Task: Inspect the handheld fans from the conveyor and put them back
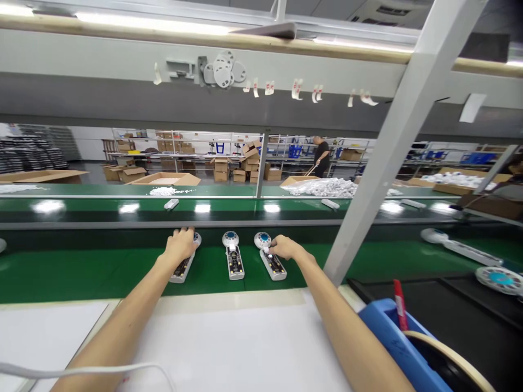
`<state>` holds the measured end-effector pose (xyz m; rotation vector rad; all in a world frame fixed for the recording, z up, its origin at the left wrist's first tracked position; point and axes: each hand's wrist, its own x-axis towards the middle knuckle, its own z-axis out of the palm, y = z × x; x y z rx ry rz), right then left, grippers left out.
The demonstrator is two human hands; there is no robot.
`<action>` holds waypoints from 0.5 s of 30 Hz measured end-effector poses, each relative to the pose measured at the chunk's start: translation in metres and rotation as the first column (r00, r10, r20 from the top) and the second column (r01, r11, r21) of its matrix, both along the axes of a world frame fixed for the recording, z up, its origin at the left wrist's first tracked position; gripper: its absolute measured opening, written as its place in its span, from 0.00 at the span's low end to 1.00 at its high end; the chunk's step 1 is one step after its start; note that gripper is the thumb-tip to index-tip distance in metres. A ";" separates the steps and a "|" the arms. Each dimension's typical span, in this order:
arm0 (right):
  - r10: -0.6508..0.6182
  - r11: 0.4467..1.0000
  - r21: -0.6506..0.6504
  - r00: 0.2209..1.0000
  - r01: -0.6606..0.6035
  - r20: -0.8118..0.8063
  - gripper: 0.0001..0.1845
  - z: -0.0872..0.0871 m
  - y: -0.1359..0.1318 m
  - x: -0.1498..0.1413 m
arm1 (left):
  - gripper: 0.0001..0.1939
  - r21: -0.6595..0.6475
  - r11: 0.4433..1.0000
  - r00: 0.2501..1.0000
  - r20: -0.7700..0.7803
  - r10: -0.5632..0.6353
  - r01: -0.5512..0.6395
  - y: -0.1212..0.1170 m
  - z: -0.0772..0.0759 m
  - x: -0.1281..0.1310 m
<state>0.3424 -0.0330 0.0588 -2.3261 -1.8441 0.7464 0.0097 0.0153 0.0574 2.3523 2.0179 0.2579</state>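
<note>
Three white handheld devices with round, blue-centred heads and open bodies showing dark circuit boards lie in a row on the green belt. My left hand is closed over the upper part of the left device, partly hiding its head. The middle device lies between my hands, touched by neither. At the right device, my right hand has its fingers pinched at the neck, just below the head. Its fingertips are partly hidden.
A white work surface is in front of me. At right, a slanted white post rises near my right arm, beside a blue bin holding a red marker and a tape roll. More devices lie far right. Beyond the belt, a person stands among boxes.
</note>
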 end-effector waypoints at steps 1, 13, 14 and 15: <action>0.022 0.999 -0.023 1.000 -0.023 -0.016 0.12 0.000 -0.001 -0.002 | 0.21 0.010 1.000 1.000 0.003 -0.010 0.010 -0.002 0.003 0.004; 0.061 0.991 0.122 0.996 -0.053 -0.063 0.13 0.025 -0.013 0.000 | 0.43 -0.242 0.967 0.978 0.205 -0.034 0.084 -0.025 -0.032 0.059; 0.057 0.988 0.144 0.996 -0.048 -0.062 0.14 0.028 -0.015 0.000 | 0.42 -0.245 0.966 0.972 0.234 -0.020 0.079 -0.024 -0.034 0.059; 0.053 0.985 0.165 0.997 -0.043 -0.060 0.15 0.031 -0.016 -0.001 | 0.40 -0.250 0.966 0.964 0.266 -0.003 0.072 -0.022 -0.036 0.058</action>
